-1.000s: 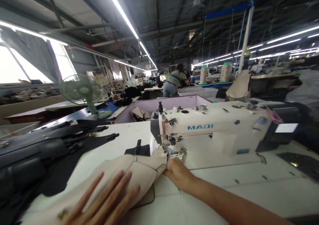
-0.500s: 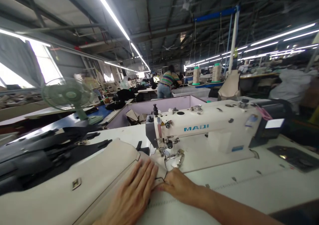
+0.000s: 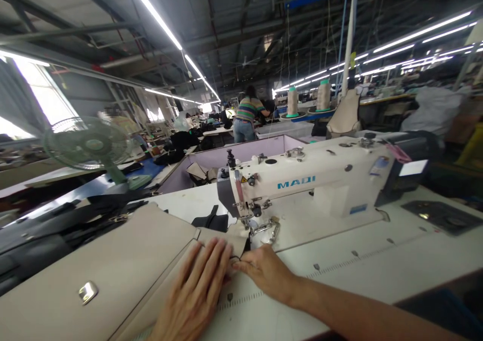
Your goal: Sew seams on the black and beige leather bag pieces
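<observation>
A large beige piece, which looks like a leather bag part with a metal clasp (image 3: pixel 88 292), lies across the machine table; I call it the beige bag piece (image 3: pixel 132 250). My left hand (image 3: pixel 198 285) rests flat on it, fingers stretched out toward the needle. Just right of that, my right hand (image 3: pixel 266 270) pinches the edge of the piece between thumb and curled fingers. The far corner of the piece sits at the presser foot of the white sewing machine (image 3: pixel 294 182), and a black strap piece (image 3: pixel 211 220) shows behind it. The needle point itself is too small to make out.
Dark fabric pieces (image 3: pixel 56 245) are heaped at the left. A green fan (image 3: pixel 94 145) stands behind them. Beyond the machine are a lilac-walled bin (image 3: pixel 241 155) and two thread cones (image 3: pixel 292 102). A person in a striped shirt (image 3: pixel 249 109) bends over a table farther back.
The beige bag piece has shifted a little left and its clasp has turned. Both hands stay on it near the needle. The whole view has tilted slightly.
</observation>
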A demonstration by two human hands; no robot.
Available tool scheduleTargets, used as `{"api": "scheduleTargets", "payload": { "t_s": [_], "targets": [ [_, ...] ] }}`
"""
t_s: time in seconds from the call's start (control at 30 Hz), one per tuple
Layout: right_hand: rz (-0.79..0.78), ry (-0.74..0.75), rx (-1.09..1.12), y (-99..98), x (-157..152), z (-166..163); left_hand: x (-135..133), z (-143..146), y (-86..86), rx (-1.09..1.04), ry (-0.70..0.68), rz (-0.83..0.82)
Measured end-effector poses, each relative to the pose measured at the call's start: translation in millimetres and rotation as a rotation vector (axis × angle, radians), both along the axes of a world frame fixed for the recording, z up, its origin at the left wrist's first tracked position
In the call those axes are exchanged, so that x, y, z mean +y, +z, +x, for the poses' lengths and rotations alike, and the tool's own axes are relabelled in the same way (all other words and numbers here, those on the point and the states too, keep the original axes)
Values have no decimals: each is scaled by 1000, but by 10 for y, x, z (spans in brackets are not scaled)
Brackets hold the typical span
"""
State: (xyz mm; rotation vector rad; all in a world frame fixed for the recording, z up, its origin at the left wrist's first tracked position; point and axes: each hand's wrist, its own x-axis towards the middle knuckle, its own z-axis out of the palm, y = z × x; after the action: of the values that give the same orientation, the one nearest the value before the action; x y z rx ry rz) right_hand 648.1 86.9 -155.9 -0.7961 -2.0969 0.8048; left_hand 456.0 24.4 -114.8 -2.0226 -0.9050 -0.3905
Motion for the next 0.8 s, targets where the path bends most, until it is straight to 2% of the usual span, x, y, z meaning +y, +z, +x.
{"api": "scheduleTargets", "payload": {
  "t_s": [0.2,0.33,0.5,0.67,0.8],
  "targets": [
    [-20,47,35,-9,-52,5,-43,-82,-198,-136,-138,-73],
    [-68,41,57,34,-69,9,-35,-32,-150,-119,-163,-56],
    [-120,-14,96,92,-51,-5,35,49,-113,-103,-49,-17],
    [-122,-11,103,113,-44,-18,37,-69,-146,-50,-128,-77],
    [-72,28,96,111,-41,-9,58,-79,-138,-180,-179,-150]
  ]
}}
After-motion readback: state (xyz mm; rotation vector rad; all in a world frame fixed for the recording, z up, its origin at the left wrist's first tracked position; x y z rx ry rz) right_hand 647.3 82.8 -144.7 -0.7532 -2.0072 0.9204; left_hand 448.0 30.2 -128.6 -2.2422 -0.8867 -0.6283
